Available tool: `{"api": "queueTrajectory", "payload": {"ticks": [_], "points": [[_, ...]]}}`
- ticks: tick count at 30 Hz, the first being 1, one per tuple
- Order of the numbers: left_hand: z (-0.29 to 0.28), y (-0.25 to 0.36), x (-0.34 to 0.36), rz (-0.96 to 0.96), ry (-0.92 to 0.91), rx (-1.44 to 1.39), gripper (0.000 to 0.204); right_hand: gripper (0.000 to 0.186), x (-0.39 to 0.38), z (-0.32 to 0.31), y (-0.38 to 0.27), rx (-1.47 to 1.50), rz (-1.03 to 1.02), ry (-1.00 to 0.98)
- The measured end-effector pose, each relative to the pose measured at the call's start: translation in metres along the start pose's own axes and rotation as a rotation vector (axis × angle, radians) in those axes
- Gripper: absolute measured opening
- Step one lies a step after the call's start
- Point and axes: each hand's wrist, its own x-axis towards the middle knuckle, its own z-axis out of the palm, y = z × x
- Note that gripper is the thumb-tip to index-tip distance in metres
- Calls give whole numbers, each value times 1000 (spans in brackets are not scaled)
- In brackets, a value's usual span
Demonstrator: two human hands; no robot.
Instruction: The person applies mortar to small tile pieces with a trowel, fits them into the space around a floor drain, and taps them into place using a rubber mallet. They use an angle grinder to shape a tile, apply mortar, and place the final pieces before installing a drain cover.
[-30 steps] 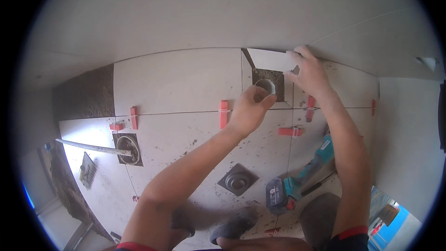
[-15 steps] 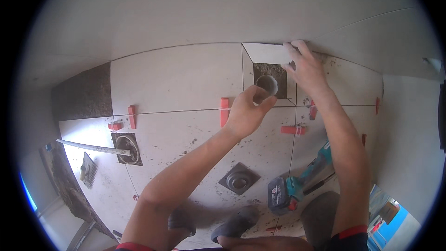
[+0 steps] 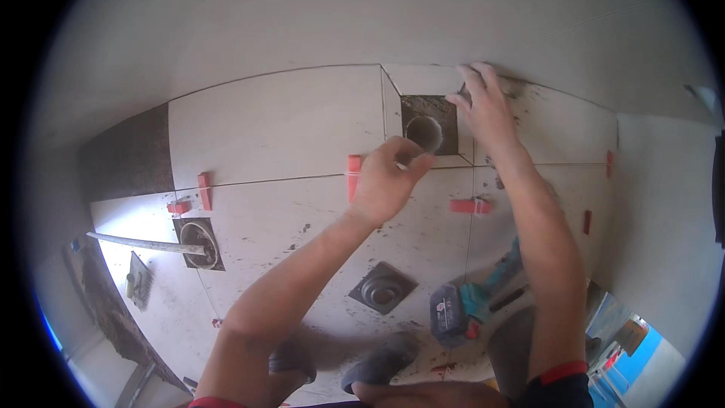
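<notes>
A square opening (image 3: 448,114) in the pale floor tiles shows rough mortar and a round grey drain pipe (image 3: 424,133). Narrow mitred tile strips frame it. My left hand (image 3: 387,181) is at the near left side of the opening, thumb and forefinger curved and apart beside the pipe; its other fingers are partly hidden. My right hand (image 3: 487,109) reaches to the far right corner, fingers spread, fingertips at the end of the far tile strip (image 3: 423,78) along the wall. A square grey drain fitting with a stepped round centre (image 3: 383,288) lies nearer me on the tiles.
Red levelling wedges (image 3: 470,205) sit along the joints. A teal cordless tool with a black battery (image 3: 451,313) lies by my right forearm. At left are a notched trowel (image 3: 140,281), a second pipe opening (image 3: 198,244) with a pale bar across it, and a bare untiled patch (image 3: 132,153).
The far tile strip, brighter and apparently tilted before, now lies flatter against the wall line. Both hands stay close to the opening. The whole view has shifted slightly.
</notes>
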Motion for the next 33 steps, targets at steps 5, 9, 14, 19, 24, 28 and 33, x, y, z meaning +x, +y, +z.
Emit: {"api": "queueTrajectory", "payload": {"ticks": [5, 9, 14, 19, 24, 28, 33], "points": [[-6, 10, 18, 396, 120, 367, 31, 38, -20, -41, -6, 185, 321, 70], [4, 3, 60, 744, 156, 845, 45, 31, -104, -98, 9, 214, 556, 206], [10, -9, 79, 636, 18, 1107, 60, 33, -198, -143, -41, 327, 1206, 376], [17, -6, 78, 607, 19, 1146, 66, 42, -315, -130, -53, -38, 1278, 384], [26, -6, 77, 574, 15, 1181, 69, 48, -403, -96, -18, -13, 1461, 182], [25, -1, 77, 521, 10, 1192, 71, 43, -400, -83, -2, 404, 1509, 381], [18, -2, 76, 533, 0, 1113, 69, 31, -389, -80, 34, 424, 1553, 464]]}}
